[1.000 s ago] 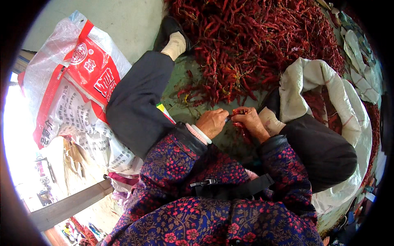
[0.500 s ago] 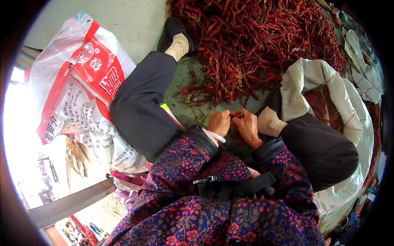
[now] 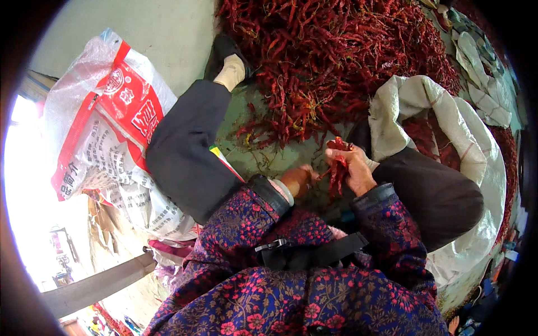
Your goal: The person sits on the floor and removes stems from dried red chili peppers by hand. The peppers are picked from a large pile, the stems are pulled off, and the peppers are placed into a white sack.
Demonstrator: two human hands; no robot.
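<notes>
A small bunch of dried red chillies (image 3: 338,172) is gripped in my right hand (image 3: 360,171), its fingers closed round them and the pods hanging down. To its left and slightly lower is my left hand (image 3: 297,180), smeared by motion. Its fingertips point toward the bunch, and whether they pinch anything does not show. Just beyond both hands spreads a large heap of dried red chillies (image 3: 336,61), with loose stems scattered at its near edge. On the right an open white woven sack (image 3: 448,115) has its rim rolled back, with dark red contents inside.
My bent legs in dark trousers frame the work spot, the left knee (image 3: 185,151) and right knee (image 3: 443,196) at either side. A printed white and red plastic sack (image 3: 129,106) stands at left. A grey strap (image 3: 101,283) crosses lower left. Crumpled pale sacking (image 3: 482,84) lies far right.
My hands have drawn apart. The right one has risen and turned, now showing a bunch of chillies; the left has dropped slightly. The whole view has shifted a little.
</notes>
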